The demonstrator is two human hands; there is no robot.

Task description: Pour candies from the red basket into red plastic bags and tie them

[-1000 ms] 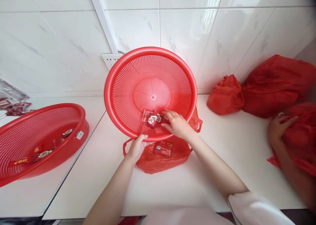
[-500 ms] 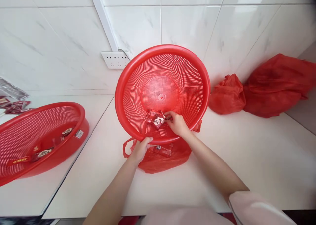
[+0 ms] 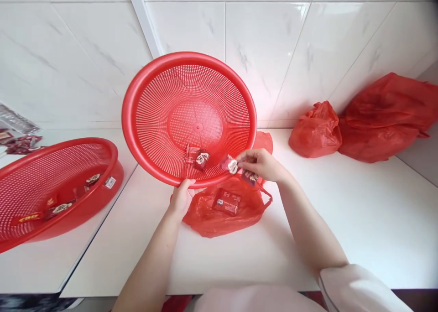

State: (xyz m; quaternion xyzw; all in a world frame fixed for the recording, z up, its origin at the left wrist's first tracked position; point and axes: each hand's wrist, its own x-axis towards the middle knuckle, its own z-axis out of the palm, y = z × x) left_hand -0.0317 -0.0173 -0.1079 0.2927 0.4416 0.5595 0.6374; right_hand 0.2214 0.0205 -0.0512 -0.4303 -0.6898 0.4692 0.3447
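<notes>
A large red plastic basket with perforated walls is tilted toward me. My left hand grips its front rim. Inside, low on the near wall, lie a couple of small red-wrapped snack packets. Just past the basket's right front rim, my right hand pinches a red and white snack packet, with another dark packet at its fingers. Below the rim an open red plastic bag lies on the table, a red snack packet visible in its mouth.
A second red basket with several snack packets stands at the left. Silver and red packets lie behind it. Two filled red plastic bags sit at the right by the tiled wall. The white tabletop runs beneath.
My right hand has moved right, out of the basket, carrying snack packets. My left hand has shifted the basket leftward, uncovering more of the open bag beneath.
</notes>
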